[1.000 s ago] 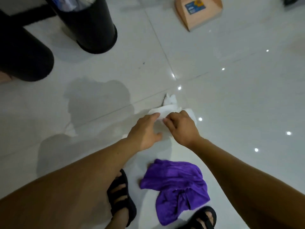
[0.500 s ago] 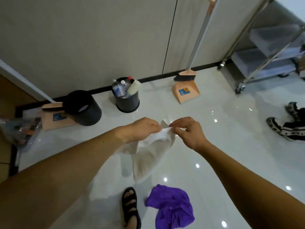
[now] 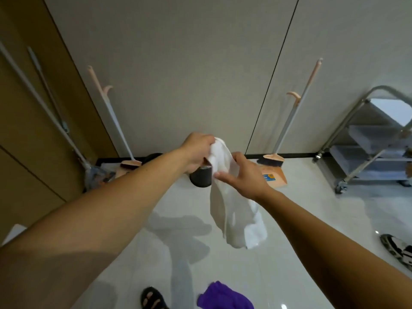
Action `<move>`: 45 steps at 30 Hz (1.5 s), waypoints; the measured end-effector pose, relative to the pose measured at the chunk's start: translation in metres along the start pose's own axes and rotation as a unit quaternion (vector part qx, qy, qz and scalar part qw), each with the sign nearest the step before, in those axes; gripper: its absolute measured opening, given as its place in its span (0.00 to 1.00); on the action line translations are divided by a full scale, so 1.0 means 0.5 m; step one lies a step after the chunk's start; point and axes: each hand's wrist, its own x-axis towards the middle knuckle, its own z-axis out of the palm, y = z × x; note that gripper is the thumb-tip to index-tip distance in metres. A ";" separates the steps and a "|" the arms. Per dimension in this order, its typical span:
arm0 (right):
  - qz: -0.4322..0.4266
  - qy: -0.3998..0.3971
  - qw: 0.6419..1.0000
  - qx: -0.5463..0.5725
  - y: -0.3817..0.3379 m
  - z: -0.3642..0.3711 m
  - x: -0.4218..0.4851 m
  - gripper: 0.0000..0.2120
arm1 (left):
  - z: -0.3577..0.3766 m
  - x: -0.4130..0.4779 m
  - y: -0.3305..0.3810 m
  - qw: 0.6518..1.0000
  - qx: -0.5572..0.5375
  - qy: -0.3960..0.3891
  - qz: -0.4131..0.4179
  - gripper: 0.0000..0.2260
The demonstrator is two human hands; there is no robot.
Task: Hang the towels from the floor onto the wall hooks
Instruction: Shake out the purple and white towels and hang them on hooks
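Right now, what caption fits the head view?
Left hand grips a white towel hanging above the floor, right hand open against it; purple towel lies below.

I see bare wall (image 3: 178, 63) open between left broom (image 3: 116, 123) and right broom (image 3: 292, 117). Black bin (image 3: 200, 178) stands on the floor (image 3: 301, 219) below that gap. Cart (image 3: 361, 132) blocks far right.
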 end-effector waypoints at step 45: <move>-0.012 -0.146 0.737 0.660 -0.761 0.022 0.693 0.11 | -0.782 0.085 0.348 0.981 -0.060 0.070 0.171 0.26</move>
